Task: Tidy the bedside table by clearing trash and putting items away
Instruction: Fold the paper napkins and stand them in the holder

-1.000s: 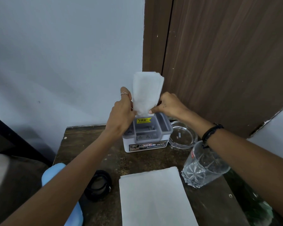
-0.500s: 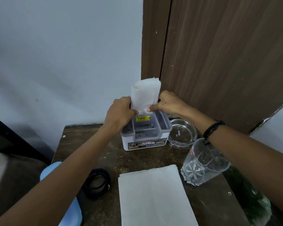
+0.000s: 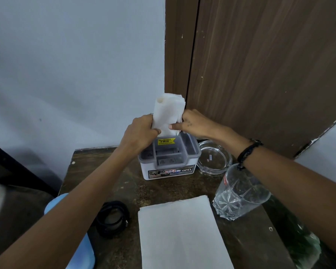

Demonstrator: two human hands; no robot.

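Note:
A folded white tissue [image 3: 168, 113] stands upright over the back slot of a small white and grey plastic organizer box [image 3: 169, 160] with a yellow price sticker. My left hand [image 3: 139, 135] grips the tissue's left side and my right hand [image 3: 191, 123] pinches its right side, both just above the box. The tissue's lower end is hidden behind my fingers and the box rim. The box sits at the back of the dark wooden bedside table [image 3: 124, 183].
A flat white napkin [image 3: 180, 233] lies at the table's front. A clear ashtray [image 3: 214, 159] and a cut-glass tumbler [image 3: 239, 195] stand on the right. A coiled black cable [image 3: 113, 218] and a light blue object [image 3: 81, 249] are on the left. A wooden door stands behind.
Both hands have lowered the tissue towards the box and squeezed it narrower; less of it stands above my hands now.

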